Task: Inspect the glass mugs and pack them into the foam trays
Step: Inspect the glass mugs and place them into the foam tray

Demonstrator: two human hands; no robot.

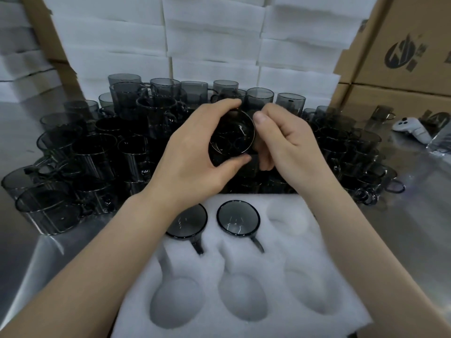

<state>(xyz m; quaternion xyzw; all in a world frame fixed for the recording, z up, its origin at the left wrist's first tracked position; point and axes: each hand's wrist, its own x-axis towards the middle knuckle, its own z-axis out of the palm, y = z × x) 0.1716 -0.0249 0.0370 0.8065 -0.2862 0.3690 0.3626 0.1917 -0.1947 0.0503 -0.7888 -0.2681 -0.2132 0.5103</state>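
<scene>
A smoky grey glass mug point(233, 136) is held up above the crowd of mugs, its mouth turned toward me. My left hand point(195, 154) grips its body, thumb below and fingers over the top. My right hand point(284, 142) pinches it from the right side, where the handle is hidden behind the fingers. Below, a white foam tray point(244, 301) has two mugs seated in its far row: one point(188, 222) partly under my left forearm, the other point(238, 217) beside it. The third far pocket point(289, 214) and the three near pockets hold nothing.
Several dark glass mugs point(102, 152) crowd the steel table point(419, 215) behind the tray, spreading left and right. Stacks of white foam sheets point(214, 40) stand at the back. Cardboard boxes point(402, 57) rise at the right, with a white controller point(412, 129) lying before them.
</scene>
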